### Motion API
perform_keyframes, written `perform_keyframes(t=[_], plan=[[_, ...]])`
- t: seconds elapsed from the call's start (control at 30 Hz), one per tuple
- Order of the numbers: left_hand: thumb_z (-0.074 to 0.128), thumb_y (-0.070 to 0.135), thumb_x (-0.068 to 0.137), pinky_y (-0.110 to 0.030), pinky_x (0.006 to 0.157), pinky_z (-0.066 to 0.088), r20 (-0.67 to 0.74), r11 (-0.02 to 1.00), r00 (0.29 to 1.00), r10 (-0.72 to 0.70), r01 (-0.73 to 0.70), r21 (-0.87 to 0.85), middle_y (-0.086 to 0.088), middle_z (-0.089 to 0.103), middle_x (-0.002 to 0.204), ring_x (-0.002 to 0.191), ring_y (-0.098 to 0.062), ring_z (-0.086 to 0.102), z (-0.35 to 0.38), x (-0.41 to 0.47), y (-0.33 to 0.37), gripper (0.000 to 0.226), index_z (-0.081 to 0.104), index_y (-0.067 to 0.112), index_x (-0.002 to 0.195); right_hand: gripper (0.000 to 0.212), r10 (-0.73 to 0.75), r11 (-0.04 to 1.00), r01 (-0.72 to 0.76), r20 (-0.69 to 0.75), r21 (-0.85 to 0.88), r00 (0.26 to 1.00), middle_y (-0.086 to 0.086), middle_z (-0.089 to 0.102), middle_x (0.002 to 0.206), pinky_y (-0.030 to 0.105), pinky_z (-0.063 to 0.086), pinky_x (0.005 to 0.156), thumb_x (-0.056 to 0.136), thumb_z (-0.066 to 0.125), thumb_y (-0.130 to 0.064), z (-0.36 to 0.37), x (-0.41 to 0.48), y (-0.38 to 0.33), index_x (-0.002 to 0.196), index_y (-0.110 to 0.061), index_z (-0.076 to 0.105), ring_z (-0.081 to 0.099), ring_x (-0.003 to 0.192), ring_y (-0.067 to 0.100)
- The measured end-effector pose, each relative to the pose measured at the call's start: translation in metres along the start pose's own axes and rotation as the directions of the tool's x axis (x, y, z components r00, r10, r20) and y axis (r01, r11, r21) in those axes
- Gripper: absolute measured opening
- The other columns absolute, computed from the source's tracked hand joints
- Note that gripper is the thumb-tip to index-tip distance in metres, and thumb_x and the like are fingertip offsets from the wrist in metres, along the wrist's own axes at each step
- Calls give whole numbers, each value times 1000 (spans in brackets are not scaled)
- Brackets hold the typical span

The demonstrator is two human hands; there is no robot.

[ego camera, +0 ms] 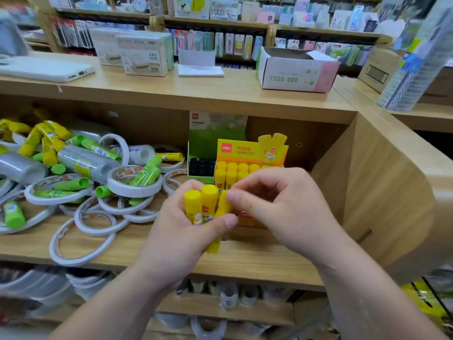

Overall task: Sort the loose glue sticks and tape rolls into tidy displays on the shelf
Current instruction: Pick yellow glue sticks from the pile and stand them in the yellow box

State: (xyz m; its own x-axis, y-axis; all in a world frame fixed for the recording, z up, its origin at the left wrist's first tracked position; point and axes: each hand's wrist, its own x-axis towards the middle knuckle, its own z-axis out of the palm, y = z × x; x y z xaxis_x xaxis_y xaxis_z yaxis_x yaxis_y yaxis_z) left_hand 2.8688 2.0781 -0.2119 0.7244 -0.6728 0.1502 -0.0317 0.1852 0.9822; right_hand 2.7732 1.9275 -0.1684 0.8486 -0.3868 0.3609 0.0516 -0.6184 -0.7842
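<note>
My left hand (181, 231) grips a bunch of three yellow glue sticks (204, 204), caps up, in front of the shelf. My right hand (274, 207) pinches the rightmost stick of that bunch near its cap. Behind the hands stands a yellow display box (252, 153) holding several upright yellow glue sticks. A green display box (201, 168) with black-capped sticks stands to its left. A loose heap of green and yellow glue sticks (73, 168) and white tape rolls (134, 185) covers the left of the shelf.
The wooden shelf board (257, 256) has a side wall (382, 192) on the right. The counter top (196, 87) above carries a white-pink box (296, 69), white cartons and a phone. Wrapped tape rolls lie on the lower shelf (220, 305).
</note>
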Motion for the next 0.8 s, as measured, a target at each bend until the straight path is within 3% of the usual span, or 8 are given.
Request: perform_keyframes(t=[0.13, 0.27, 0.33, 0.43, 0.57, 0.63, 0.73, 0.8], plan=[[90, 13, 63, -22, 57, 49, 27, 992, 997, 71, -73, 105, 1, 68, 70, 64, -11, 62, 11, 1, 2, 34, 60, 23, 78, 8, 71, 988, -75, 39, 135, 997, 0, 74, 72, 21, 54, 60, 78, 85, -17, -3, -4, 3, 82, -13, 79, 64, 62, 6], [81, 14, 74, -15, 45, 42, 29, 998, 999, 18, -19, 60, -9, 71, 74, 59, -10, 61, 16, -1, 6, 23, 64, 13, 90, 10, 121, 948, -119, 10, 295, 993, 5, 76, 79, 29, 59, 65, 80, 81, -7, -13, -8, 12, 89, -11, 78, 72, 72, 18], [83, 21, 78, -22, 39, 37, 44, 999, 999, -31, 29, 36, -17, 72, 83, 62, -18, 63, 14, -2, 4, 23, 67, 17, 94, 12, 131, 923, -119, -9, 366, 991, 5, 77, 82, 30, 60, 67, 81, 80, -5, -17, -10, 14, 91, -12, 78, 73, 74, 19], [84, 26, 77, -26, 39, 38, 51, 997, 998, -20, 16, 75, -12, 71, 81, 64, -22, 63, 14, -1, 0, 21, 69, 25, 92, 11, 148, 922, -127, -29, 366, 989, 8, 76, 82, 35, 62, 67, 81, 80, -6, -17, -11, 16, 91, -8, 77, 74, 75, 24], [74, 23, 79, -18, 43, 43, -4, 995, 998, 55, -54, 85, -5, 71, 73, 62, -16, 62, 23, 3, 4, 14, 68, 18, 90, 8, 130, 958, -98, -104, 268, 986, 7, 76, 80, 50, 62, 70, 80, 82, -13, -21, -2, 15, 86, -14, 78, 73, 73, 28], [71, 21, 87, -16, 48, 44, -65, 981, 992, 110, -98, 167, 3, 68, 68, 60, -9, 60, 19, 8, 1, 8, 66, 16, 91, 10, 140, 966, -88, -206, 245, 968, 5, 76, 80, 50, 62, 72, 79, 84, -14, -32, 5, 16, 87, -16, 78, 74, 75, 24], [68, 29, 92, -33, 64, 52, -75, 888, 978, 192, -141, 437, 4, 67, 73, 70, -15, 63, -1, 16, -12, 6, 65, 26, 88, 12, 94, 991, -121, -325, -62, 941, -6, 74, 75, 36, 62, 69, 77, 87, -24, -46, 17, 24, 84, -23, 77, 72, 72, 10], [68, 34, 91, -45, 68, 54, -65, 860, 983, 173, -119, 496, 0, 67, 75, 71, -20, 63, -12, 18, -22, 8, 64, 28, 90, 13, 84, 951, -169, -310, -260, 947, -13, 70, 71, 24, 54, 63, 76, 87, -32, -44, 21, 31, 77, -25, 76, 66, 69, 2]])
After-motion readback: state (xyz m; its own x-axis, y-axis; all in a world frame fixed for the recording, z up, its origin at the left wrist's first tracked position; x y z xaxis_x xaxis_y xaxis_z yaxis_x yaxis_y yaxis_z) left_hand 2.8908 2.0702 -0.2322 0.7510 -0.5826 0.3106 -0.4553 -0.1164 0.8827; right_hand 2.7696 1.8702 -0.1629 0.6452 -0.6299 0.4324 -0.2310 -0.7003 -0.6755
